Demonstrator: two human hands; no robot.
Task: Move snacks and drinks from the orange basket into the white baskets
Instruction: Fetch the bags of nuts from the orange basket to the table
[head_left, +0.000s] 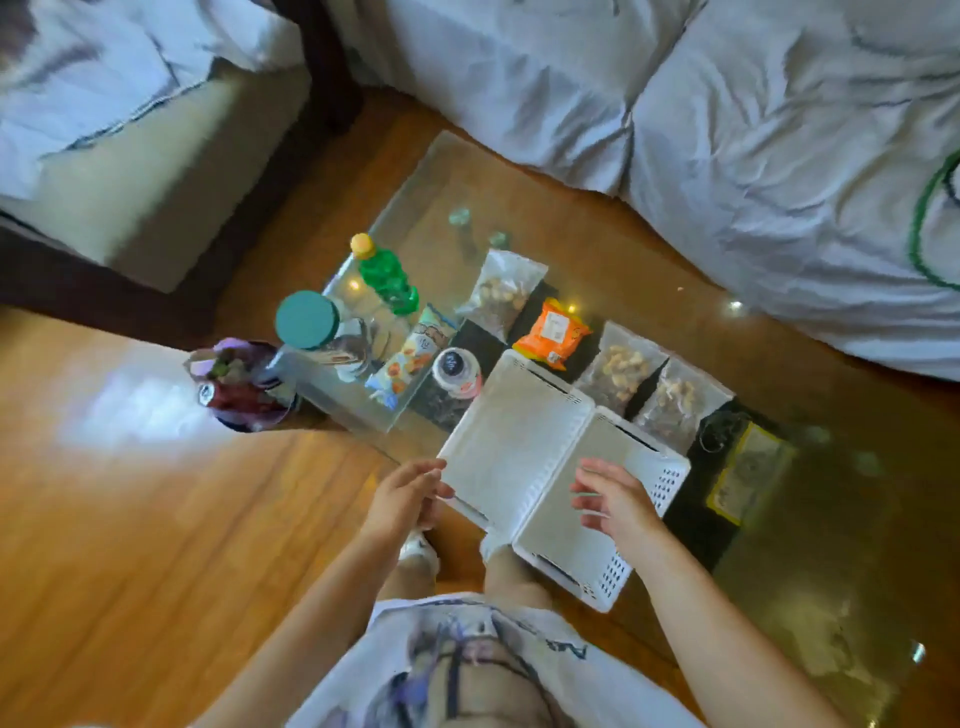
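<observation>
White baskets (511, 452) sit on the glass desk (779, 561), low in the middle of the frame.
Left hand (405, 499) fingers pinch the left basket's edge; right hand (615, 501) hovers with fingers spread, holding nothing.

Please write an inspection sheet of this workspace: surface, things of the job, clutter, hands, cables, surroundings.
Surface: glass-topped low table on a wooden floor.
Job's things: two white plastic baskets, both empty; green bottle with yellow cap; teal-lidded jar; orange snack packet; three clear bags of nuts; no orange basket seen.
Clutter: yellow-edged dark pouch on the glass.
Hands: left hand grips the left basket's edge; right hand open above the right basket.
Cables: nothing seen.
Surroundings: rumpled white bedding.
</observation>
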